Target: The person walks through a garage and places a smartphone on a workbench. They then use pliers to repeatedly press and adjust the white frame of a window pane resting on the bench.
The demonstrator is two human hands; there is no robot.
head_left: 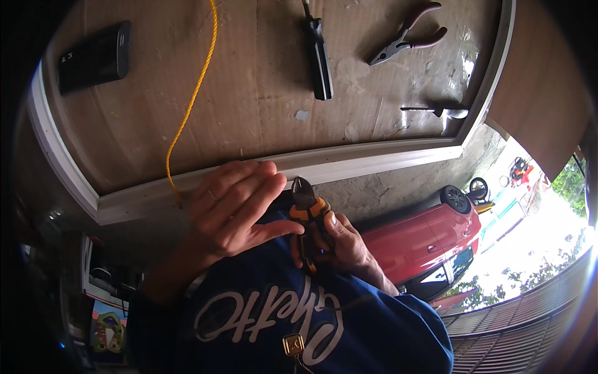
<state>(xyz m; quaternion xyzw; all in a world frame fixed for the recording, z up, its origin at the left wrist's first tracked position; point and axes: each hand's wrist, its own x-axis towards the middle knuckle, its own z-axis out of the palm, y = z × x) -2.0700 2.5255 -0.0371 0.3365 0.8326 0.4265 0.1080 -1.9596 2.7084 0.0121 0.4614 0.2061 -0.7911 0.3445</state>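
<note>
My right hand (346, 240) is closed around the handles of orange-and-black diagonal cutters (307, 209). Their dark jaws point up toward the table's near edge and look slightly parted. Beside them, my left hand (233, 206) has its fingers stretched out and its thumb spread toward the cutters' handles. Nothing shows in that hand, and I cannot tell whether the thumb touches the tool. A yellow twisted rope (194, 100) runs down the table and over its near edge, just left of my left hand.
The brown tabletop (249, 124) has a raised white rim (386, 153). On it lie a black rectangular device (95, 57), a black-handled screwdriver (319, 59), pliers with dull red handles (408, 36) and a small screwdriver (439, 111). A red car (417, 243) stands beyond, at right.
</note>
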